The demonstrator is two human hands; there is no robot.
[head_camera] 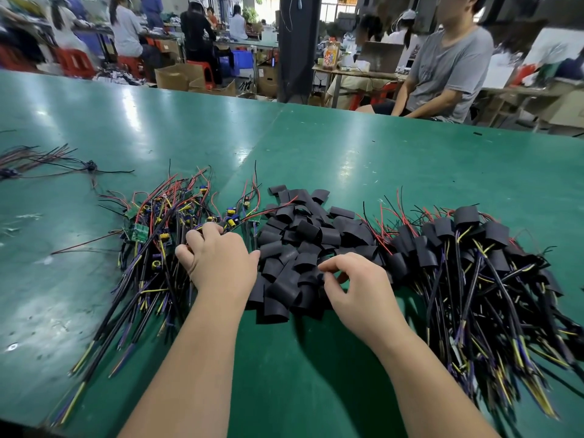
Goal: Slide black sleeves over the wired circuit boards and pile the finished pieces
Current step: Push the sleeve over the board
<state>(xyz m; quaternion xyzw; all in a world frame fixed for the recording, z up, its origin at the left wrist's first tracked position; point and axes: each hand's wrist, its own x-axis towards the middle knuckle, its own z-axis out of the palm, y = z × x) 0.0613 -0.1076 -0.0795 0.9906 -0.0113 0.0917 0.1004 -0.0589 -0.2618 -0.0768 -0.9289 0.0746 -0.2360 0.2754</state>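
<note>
- The wired circuit boards (158, 226) lie in a loose heap at the left of the green surface (363, 147). Their board ends are far and their cables trail near and leftward.
- The left hand (218, 260) rests on that heap's right edge with its fingers curled down among the wires. I cannot tell whether it has one gripped.
- The black sleeves (297, 235) are piled in the middle, just right of the left hand.
- The right hand (357, 286) is at the pile's near-right edge, with thumb and forefinger pinching a sleeve.
- The finished pieces (467, 245) are heaped at the right, nearer the right hand, with their sleeved ends far.
- Judgement: board and sleeve must meet between the hands, with the sleeve's opening in line with the board's long axis.
</note>
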